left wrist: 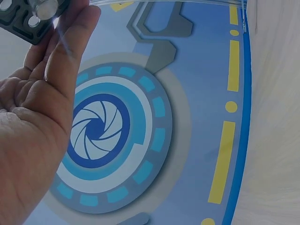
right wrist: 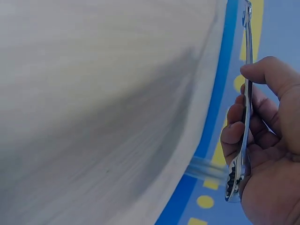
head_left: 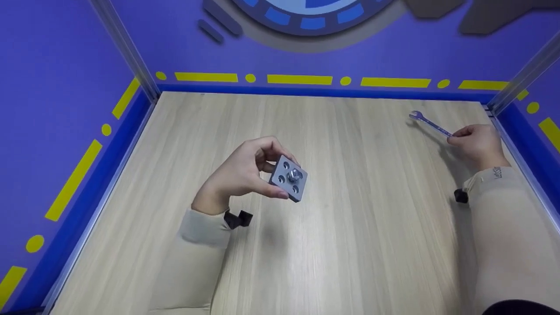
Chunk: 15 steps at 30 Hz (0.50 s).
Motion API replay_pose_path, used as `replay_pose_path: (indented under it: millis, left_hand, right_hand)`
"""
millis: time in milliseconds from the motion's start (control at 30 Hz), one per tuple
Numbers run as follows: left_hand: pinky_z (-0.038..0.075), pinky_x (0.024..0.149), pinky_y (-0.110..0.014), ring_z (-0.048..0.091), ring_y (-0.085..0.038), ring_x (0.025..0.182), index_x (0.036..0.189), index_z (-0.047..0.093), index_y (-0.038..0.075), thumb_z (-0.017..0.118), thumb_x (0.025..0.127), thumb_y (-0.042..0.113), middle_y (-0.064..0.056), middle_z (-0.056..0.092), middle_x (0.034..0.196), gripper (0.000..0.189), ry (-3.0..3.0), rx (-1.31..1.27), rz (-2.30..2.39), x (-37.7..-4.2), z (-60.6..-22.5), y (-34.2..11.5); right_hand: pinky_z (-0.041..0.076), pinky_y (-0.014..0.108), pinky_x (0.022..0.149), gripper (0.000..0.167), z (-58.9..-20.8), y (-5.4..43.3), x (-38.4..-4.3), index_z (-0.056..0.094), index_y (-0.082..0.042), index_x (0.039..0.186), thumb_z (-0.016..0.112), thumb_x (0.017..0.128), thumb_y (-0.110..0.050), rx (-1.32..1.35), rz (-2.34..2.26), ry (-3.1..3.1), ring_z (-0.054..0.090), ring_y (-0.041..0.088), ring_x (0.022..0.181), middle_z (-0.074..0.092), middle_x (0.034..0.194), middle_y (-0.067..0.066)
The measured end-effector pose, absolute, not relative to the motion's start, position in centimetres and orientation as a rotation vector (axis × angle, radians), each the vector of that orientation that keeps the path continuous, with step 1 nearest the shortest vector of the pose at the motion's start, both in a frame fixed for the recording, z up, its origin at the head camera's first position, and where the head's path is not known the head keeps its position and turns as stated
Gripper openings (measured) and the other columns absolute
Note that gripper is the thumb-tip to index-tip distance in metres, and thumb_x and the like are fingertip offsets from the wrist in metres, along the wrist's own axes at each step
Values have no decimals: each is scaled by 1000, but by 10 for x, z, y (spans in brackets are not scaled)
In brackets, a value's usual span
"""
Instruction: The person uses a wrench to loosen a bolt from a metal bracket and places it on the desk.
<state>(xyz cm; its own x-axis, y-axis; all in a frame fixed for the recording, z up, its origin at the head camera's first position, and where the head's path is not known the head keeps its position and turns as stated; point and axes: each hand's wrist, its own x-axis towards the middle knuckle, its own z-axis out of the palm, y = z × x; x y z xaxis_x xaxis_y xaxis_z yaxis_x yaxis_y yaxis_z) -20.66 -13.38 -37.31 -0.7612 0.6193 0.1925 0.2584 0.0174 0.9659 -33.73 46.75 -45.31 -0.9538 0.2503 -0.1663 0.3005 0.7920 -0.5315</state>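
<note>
In the head view my left hand [head_left: 245, 168] grips a small grey square plate [head_left: 287, 183] by its edges, thumb on the near side and fingers on the far side. Several round holes go through the plate, and a shiny metal bolt [head_left: 295, 176] sticks up from its middle. The left wrist view shows the plate's dark face [left wrist: 21, 28] at the top left corner. Over the table's right side my right hand [head_left: 479, 144] holds a silver combination wrench [head_left: 433, 125], its open end pointing left and away. The right wrist view shows the toothed ring end [right wrist: 233, 180] by the palm.
A light wood-grain table [head_left: 350, 245] lies beneath both hands. Blue panels [head_left: 245, 57] with yellow markings enclose its back and sides, joined by metal corner posts [head_left: 127, 48]. The right hand is close to the table's right edge.
</note>
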Motion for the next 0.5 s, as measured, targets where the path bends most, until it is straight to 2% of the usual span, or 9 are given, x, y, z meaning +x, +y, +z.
replay_pose_path:
  millis: [200,500]
  left_hand:
    - [75,87,-38,85,-32,101,120,68,-2,101,73,0,-20,81,127,57,1989,865,1819,-207,-373,-135]
    - [76,87,-39,86,-31,102,121,68,-2,101,73,1,-20,80,128,58,2003,844,1815,-208,-375,-134]
  right_hand:
    - [51,25,72,46,-466,477,-336,71,9,136,71,108,-27,452,-887,2919,58,43,113,65,133,33]
    - [54,26,67,45,-477,486,-339,70,9,139,69,111,-26,498,-874,2869,59,41,109,64,130,32]
